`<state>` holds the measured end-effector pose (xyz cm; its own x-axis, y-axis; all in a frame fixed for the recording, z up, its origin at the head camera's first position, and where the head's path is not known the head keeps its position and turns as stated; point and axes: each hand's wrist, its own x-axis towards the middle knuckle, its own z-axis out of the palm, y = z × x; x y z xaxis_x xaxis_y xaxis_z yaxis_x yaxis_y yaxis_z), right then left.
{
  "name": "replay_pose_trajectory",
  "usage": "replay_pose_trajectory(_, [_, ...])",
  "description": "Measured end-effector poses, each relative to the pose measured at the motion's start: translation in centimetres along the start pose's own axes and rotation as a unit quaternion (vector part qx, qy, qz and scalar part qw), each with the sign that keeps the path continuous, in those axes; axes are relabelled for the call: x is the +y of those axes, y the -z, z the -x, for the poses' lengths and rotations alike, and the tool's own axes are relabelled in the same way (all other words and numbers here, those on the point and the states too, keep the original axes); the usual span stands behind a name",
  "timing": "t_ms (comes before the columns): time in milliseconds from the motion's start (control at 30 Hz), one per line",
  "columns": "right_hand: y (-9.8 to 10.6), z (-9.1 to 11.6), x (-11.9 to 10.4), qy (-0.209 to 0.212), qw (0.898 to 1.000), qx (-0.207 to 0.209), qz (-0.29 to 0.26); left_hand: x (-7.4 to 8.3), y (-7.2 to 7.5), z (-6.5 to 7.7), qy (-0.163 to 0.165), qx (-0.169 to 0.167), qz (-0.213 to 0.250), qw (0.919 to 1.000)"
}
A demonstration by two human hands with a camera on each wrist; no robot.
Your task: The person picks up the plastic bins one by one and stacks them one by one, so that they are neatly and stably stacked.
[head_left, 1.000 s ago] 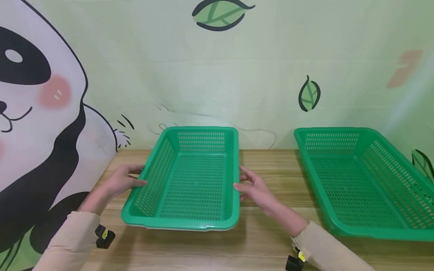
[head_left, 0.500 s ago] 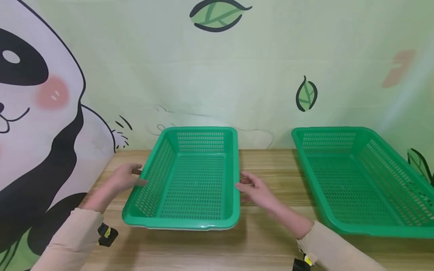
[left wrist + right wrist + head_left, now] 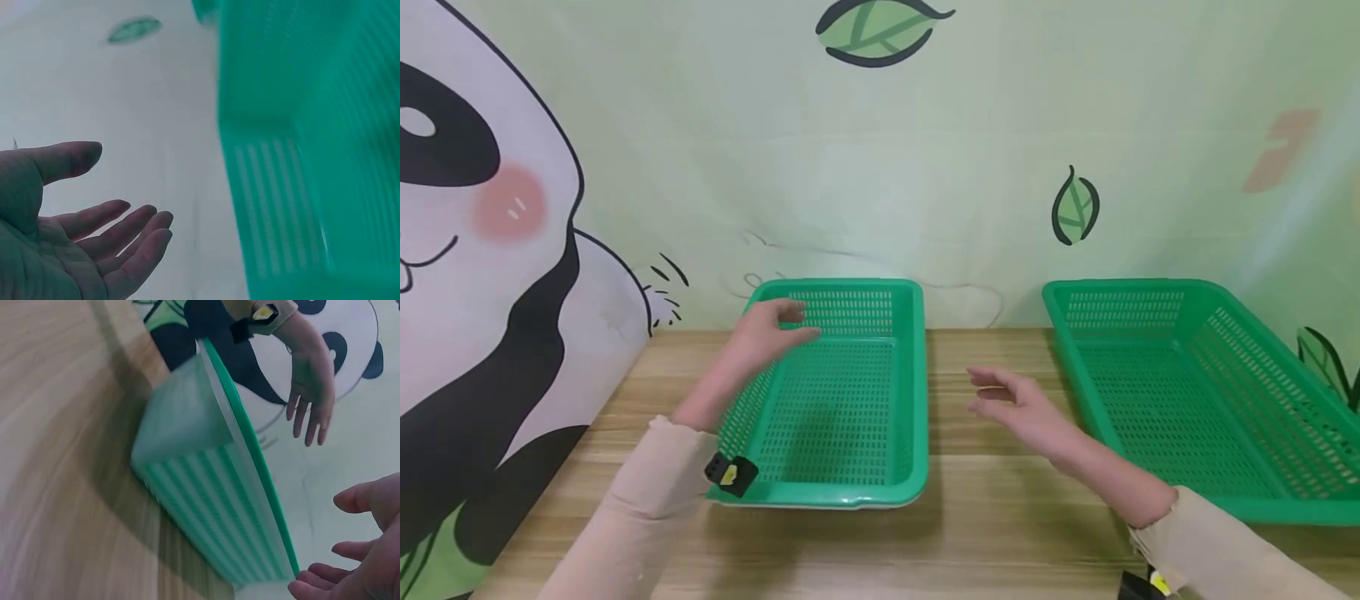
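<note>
A rectangular green plastic basket (image 3: 838, 400) with slotted walls stands on the wooden table, nothing inside it. Above its left side hovers my left hand (image 3: 767, 333), fingers relaxed and apart from the basket; in the left wrist view the palm and loosely bent fingers of that hand (image 3: 94, 244) hold nothing. My right hand (image 3: 1018, 408) is in the air between this basket and a second, larger-looking green basket (image 3: 1180, 417) on the right. Its fingers are loosely extended around no object. The right wrist view shows the first basket's outer wall (image 3: 200, 500), blurred.
The wooden table (image 3: 985, 492) extends under both baskets. Behind it hangs a pale green backdrop (image 3: 985, 108) with leaves and a large panda (image 3: 482, 275) at the left. Small black cameras, one of them the left wrist camera (image 3: 732, 473), sit at the cuffs.
Both hands have come off the first basket's rims. The left hand has moved right and up over the basket, the right hand away to the right. The baskets look unmoved.
</note>
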<state>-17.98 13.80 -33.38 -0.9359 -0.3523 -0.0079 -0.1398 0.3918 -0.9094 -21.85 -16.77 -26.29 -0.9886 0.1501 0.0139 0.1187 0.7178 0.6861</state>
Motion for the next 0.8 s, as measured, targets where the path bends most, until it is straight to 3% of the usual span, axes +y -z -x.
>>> replay_pose_trajectory(367, [6.2,0.9,0.5,-0.020,0.996,0.059,0.067,7.8,-6.9,-2.1,-0.030,-0.016,0.061,0.9975])
replay_pose_trajectory(533, [8.8,1.1,0.9,-0.037,0.994,0.069,0.073,10.0,-9.8,-2.2,-0.048,-0.024,0.107,0.9928])
replay_pose_trajectory(800, [12.3,0.7,3.3,-0.074,0.993,0.084,0.039,12.9,-15.9,-1.7,-0.064,-0.056,0.170,0.9817])
